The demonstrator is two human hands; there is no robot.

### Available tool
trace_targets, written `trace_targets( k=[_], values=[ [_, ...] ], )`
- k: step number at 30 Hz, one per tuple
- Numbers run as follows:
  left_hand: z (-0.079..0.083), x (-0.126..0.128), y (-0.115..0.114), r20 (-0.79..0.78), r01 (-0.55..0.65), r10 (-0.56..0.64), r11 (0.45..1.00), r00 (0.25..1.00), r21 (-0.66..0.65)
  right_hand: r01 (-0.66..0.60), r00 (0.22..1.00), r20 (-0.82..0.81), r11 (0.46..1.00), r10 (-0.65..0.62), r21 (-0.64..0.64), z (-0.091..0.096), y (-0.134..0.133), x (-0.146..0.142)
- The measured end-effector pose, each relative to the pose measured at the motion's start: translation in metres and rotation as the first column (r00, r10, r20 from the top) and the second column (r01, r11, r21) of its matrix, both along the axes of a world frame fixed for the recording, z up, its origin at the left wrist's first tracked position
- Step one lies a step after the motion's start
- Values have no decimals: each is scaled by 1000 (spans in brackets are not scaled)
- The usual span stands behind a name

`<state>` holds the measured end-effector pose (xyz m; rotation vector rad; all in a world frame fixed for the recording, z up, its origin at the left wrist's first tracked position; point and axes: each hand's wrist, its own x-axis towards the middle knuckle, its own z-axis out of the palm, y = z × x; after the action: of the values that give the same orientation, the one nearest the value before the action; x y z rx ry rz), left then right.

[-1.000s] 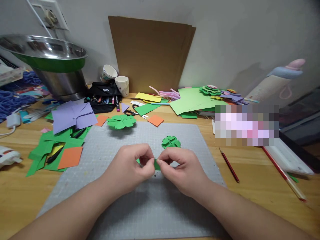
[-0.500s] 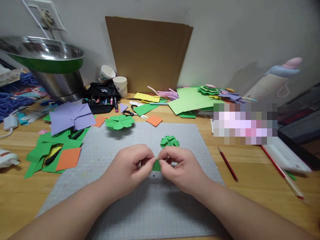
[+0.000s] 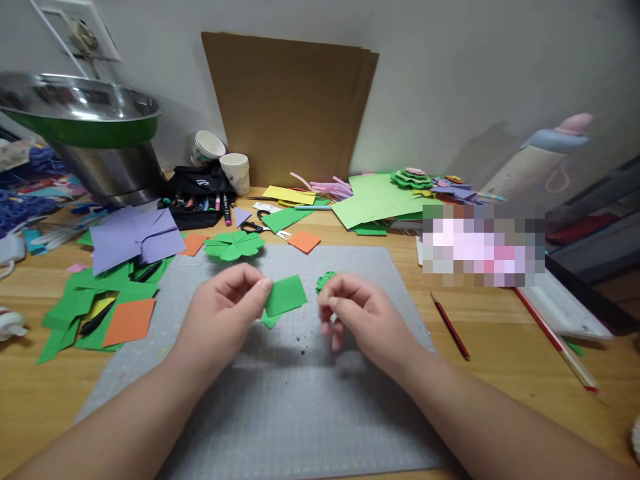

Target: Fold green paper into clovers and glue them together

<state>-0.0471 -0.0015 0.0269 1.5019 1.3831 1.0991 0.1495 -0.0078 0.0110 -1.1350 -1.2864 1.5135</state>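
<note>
My left hand [image 3: 224, 308] pinches a folded piece of green paper [image 3: 286, 296] between thumb and fingertips, and a green corner shows below the fold. To its right, my right hand [image 3: 361, 308] is loosely curled above the mat, fingers apart and slightly blurred, with nothing seen in it. Behind the right fingers lies a small green paper rosette [image 3: 325, 281], partly hidden. A larger green paper flower [image 3: 234, 246] rests at the back left of the grey cutting mat [image 3: 300, 427]. Small dark specks dot the mat between the hands.
Green scraps and an orange square [image 3: 129, 323] lie left, below a purple paper flower [image 3: 137, 239]. Scissors [image 3: 253, 227], a black pencil case [image 3: 195, 197] and paper cups [image 3: 235, 173] stand behind. A red pencil [image 3: 450, 327] lies right of the mat.
My hands have parted. The left hand has moved left and up with the green paper, now showing its flat face. The right hand has let go of the paper.
</note>
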Motion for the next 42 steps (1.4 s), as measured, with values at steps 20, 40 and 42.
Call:
trace_targets(
  k=[20,40,42],
  values=[
    [-9,13,-6,-197,274,-255,959,947,77,-190,967,-166,981,195,44,-14,-2,-5],
    [-13,14,-4,263,451,-371,797,891,-403,-291,957,-50,947,287,-139,-7,-6,-7],
    [-14,14,-5,234,450,-386,798,892,-401,-312,950,-13,941,313,-134,-8,-7,-6]
  ],
)
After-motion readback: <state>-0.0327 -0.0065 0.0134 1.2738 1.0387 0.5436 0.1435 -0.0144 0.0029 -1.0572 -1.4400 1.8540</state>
